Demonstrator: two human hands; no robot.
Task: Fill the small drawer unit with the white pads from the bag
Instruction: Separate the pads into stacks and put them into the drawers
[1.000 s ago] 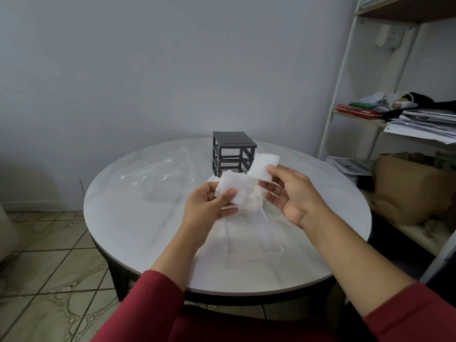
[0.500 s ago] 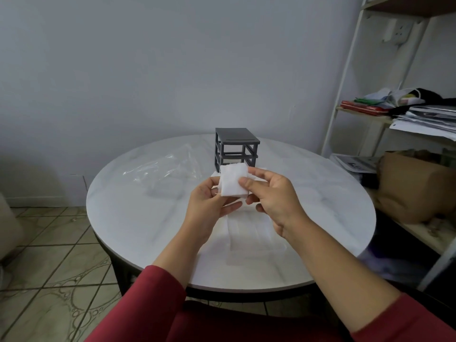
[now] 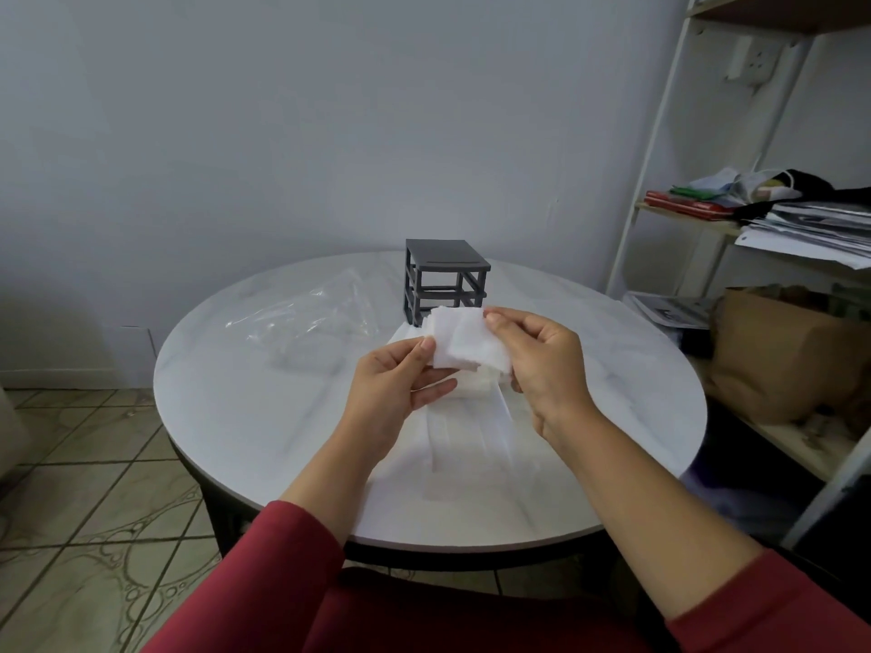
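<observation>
Right hand [image 3: 542, 365] rejoined left hand [image 3: 391, 393], gripping white pads [image 3: 464, 341].

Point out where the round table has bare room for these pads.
Bare top lies right of the dark grey drawer frame, out to the rim of the round white marble table, and between the crumpled clear plastic bag and the near-left rim. Crowded centre: the left hand and right hand hold the square white pads above translucent pieces.

A round white table [image 3: 245, 407] is standing on a tiled floor [image 3: 85, 464]. Papers [image 3: 820, 223] are lying stacked on a shelf unit [image 3: 777, 11].
</observation>
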